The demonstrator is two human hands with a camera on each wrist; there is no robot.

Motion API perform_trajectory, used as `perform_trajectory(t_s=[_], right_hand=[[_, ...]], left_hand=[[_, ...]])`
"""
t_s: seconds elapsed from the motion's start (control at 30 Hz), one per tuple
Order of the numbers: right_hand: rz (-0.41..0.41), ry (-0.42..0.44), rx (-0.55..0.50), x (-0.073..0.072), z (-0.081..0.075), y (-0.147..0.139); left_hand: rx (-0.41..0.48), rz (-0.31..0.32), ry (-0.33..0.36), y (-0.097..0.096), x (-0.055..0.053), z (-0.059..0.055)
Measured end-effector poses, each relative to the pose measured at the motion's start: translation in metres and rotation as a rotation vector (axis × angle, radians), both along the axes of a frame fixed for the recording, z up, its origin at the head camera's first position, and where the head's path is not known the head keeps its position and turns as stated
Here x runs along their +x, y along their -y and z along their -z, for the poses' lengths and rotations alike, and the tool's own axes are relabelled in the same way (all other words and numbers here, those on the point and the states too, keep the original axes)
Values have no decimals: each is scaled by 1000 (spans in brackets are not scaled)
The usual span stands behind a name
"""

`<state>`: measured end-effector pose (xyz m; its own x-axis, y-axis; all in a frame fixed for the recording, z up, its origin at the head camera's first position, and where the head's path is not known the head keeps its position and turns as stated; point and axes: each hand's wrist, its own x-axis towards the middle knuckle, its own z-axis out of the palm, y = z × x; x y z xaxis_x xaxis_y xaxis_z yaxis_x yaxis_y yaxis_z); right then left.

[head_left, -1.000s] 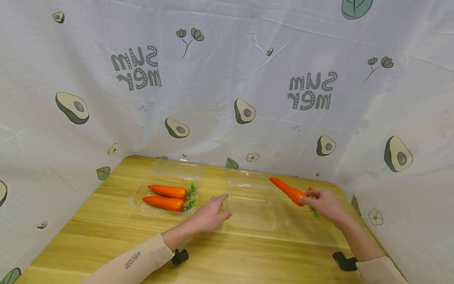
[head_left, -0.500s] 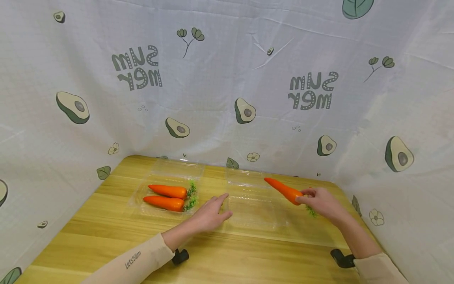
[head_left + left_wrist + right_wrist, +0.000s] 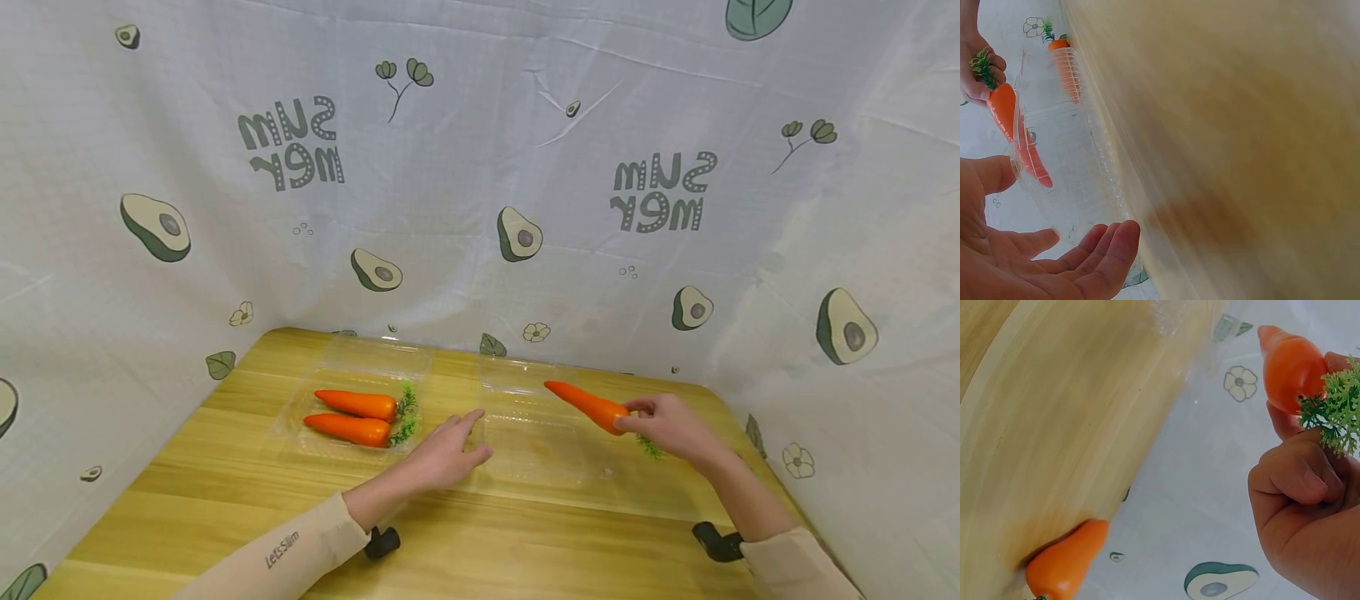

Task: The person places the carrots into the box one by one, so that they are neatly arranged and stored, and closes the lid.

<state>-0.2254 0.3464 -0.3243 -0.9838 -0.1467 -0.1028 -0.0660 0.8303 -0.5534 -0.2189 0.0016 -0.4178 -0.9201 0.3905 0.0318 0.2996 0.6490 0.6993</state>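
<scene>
- The right hand [image 3: 671,427] pinched the held carrot [image 3: 587,406] near its thick end, between thumb and fingers, with the feathery green top poking out by the hand.
- The held carrot was tilted in the air, its narrow tip pointing left and away from the person; in the head view it overlapped the right part of the right box [image 3: 528,437].
- The left hand [image 3: 446,454] held nothing; its fingers were stretched out with the thumb apart, just beside the left edge of the right box. Whether it touched the plastic could not be told.
- The two hands were well apart.
- Both boxes were clear plastic, their lids folded back toward the curtain [image 3: 450,192].
- In the left box [image 3: 337,379] lay a pair of carrots [image 3: 358,404], side by side, green tops to the right.
- A loose carrot [image 3: 1067,561] lay on the wooden table [image 3: 487,550], near its edge.
- Avocado prints and mirrored lettering covered the curtain.
</scene>
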Motion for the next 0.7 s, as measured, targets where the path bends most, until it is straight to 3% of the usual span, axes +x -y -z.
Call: perform_trajectory(t_s=[0.7], right_hand=[[-57, 31, -41, -8, 3, 16]], left_hand=[[-2, -17, 4, -1, 0, -1]])
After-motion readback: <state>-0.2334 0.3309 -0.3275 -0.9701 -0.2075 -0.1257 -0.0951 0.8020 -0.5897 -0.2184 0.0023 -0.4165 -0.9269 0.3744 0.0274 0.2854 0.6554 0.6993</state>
